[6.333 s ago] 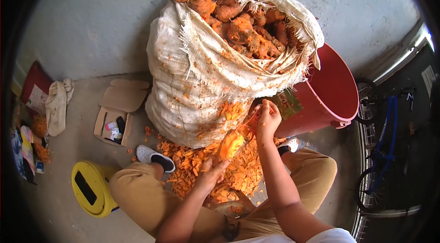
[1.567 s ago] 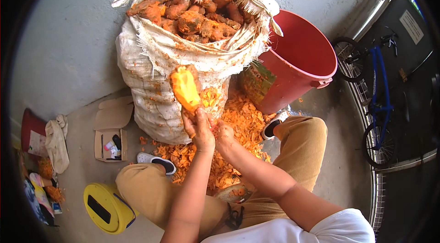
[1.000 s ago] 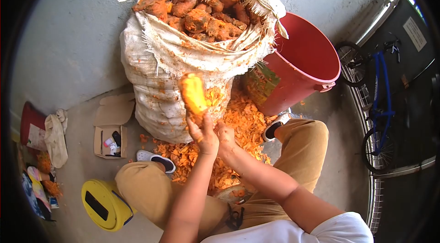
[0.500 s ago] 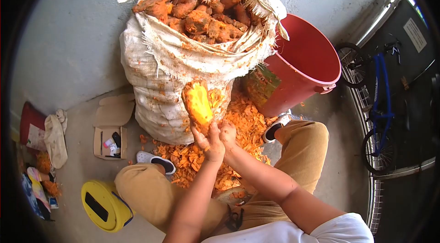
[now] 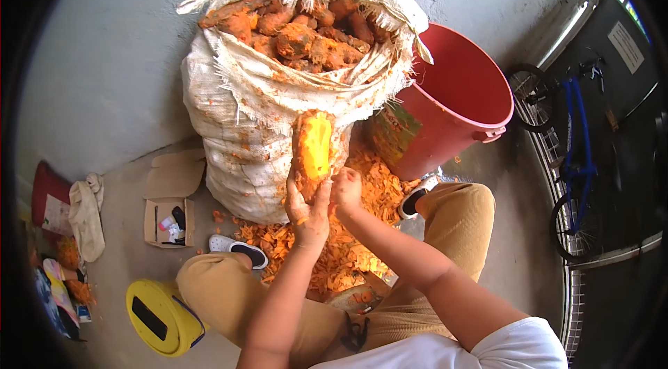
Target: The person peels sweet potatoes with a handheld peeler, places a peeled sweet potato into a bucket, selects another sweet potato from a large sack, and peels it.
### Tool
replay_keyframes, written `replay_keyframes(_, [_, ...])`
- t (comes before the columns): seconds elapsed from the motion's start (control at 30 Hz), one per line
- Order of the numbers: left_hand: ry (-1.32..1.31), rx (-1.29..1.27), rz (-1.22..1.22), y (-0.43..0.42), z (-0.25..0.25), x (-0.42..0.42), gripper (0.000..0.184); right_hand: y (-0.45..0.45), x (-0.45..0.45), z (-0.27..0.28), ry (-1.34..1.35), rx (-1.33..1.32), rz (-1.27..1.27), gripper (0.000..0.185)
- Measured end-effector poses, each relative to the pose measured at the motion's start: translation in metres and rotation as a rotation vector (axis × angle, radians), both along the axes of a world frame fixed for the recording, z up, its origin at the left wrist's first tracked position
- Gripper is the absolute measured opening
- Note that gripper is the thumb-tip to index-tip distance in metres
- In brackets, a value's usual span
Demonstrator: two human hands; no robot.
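Observation:
My left hand (image 5: pixel 310 214) is wrapped round the lower end of a thick, partly peeled orange root vegetable (image 5: pixel 314 146), which points up and away from me. A bright yellow-orange strip of bare flesh runs along it, with rough brownish-orange skin at the sides. Just right of its lower end, my right hand (image 5: pixel 347 190) is closed; whatever its fingers hold is hidden. Behind the root stands a large white woven sack (image 5: pixel 233 125), full of similar unpeeled roots (image 5: pixel 296 38). Orange peelings (image 5: pixel 379 177) are heaped on the floor beneath my hands, between my feet.
A tall red bin (image 5: pixel 456 115) stands right of the sack. To the left are an open cardboard box (image 5: pixel 169 223) with small items, a yellow bucket (image 5: pixel 156 320), and a pale cloth (image 5: pixel 86 216) on a red container. A blue bicycle (image 5: pixel 584 139) is by the dark door.
The root has turned more upright and shifted slightly right and up. My right hand has moved a little up and right, apart from my left wrist.

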State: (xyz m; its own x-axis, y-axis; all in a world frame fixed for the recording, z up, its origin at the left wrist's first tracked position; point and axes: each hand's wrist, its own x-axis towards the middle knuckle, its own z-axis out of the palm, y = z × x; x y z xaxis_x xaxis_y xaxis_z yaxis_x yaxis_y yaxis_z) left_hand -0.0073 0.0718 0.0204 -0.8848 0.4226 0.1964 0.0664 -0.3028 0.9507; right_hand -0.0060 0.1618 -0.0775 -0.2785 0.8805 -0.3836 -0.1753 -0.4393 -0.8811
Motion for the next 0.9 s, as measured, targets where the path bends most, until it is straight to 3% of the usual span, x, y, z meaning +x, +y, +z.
replay_keyframes(0.07, [-0.048,-0.102,-0.07,-0.011,0.009,-0.009,0.048,0.015,0.014,-0.007,0.081,-0.028,0.07,0.016])
replay_keyframes(0.23, [0.332,-0.498,-0.103,-0.046,0.007,-0.026,0.056,0.045,0.052,0.015,0.173,0.079,0.174,0.02])
replay_keyframes(0.37, [0.504,-0.693,-0.051,-0.055,-0.001,-0.024,0.06,0.067,0.062,0.051,0.367,0.166,0.032,0.019])
replay_keyframes(0.53, [0.485,-0.698,-0.178,-0.056,-0.007,-0.019,0.06,0.065,0.048,0.117,0.488,0.212,-0.032,0.022])
replay_keyframes(0.6, [0.5,-0.713,-0.173,-0.054,-0.015,-0.017,0.06,0.042,0.032,0.138,0.495,0.255,0.05,0.022])
replay_keyframes(0.67, [0.519,-0.681,-0.166,-0.052,-0.01,-0.014,0.056,0.013,0.021,0.151,0.281,0.373,0.147,0.018])
replay_keyframes(0.77, [0.471,-0.659,-0.219,-0.052,0.0,-0.014,0.051,-0.02,0.01,0.135,0.122,0.753,0.213,0.013])
replay_keyframes(0.87, [0.434,-0.652,-0.243,-0.056,-0.004,-0.014,0.051,-0.019,0.008,0.13,0.186,0.549,0.168,0.014])
replay_keyframes(0.9, [0.441,-0.651,-0.25,-0.059,-0.005,-0.012,0.051,-0.009,0.006,0.124,0.137,0.611,0.144,0.013])
